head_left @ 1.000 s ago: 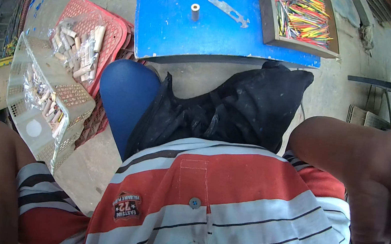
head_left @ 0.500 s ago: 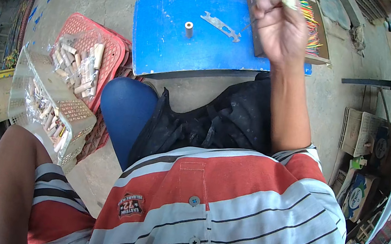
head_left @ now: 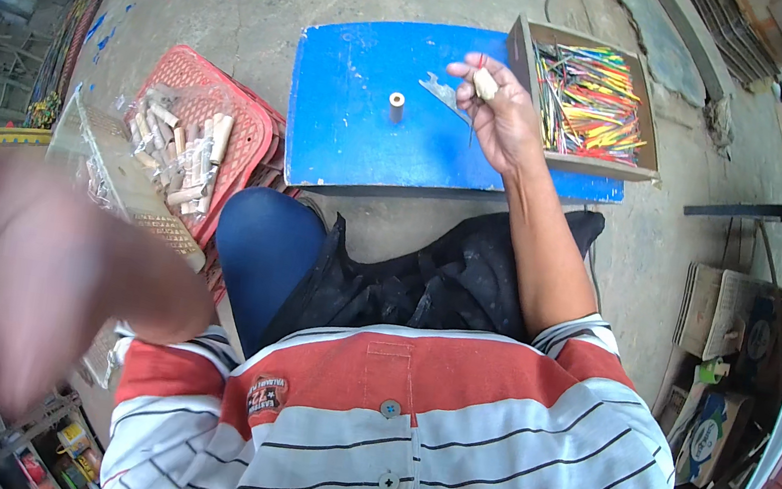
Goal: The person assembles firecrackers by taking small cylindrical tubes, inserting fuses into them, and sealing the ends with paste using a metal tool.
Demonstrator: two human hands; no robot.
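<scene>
Blue desk (head_left: 334, 150): one hollow cylinder (head_left: 396, 110) upright; right hand (head_left: 504, 125) grips a pale piece (head_left: 485, 84); left hand (head_left: 22, 275) blurred (grip: cannot tell). Judged early: many bagged pieces (head_left: 193, 164) left.

Toward your body from the grip of your right hand (head_left: 502, 123) and off to its left, a badge (head_left: 268, 396) on your striped shirt (head_left: 500, 393) bears small pale characters on dark and red, partly lost in folds. Well to the grip's right and nearer you, a cardboard box (head_left: 733, 422) carries a blue label (head_left: 706, 433) with white lettering, set aslant.
</scene>
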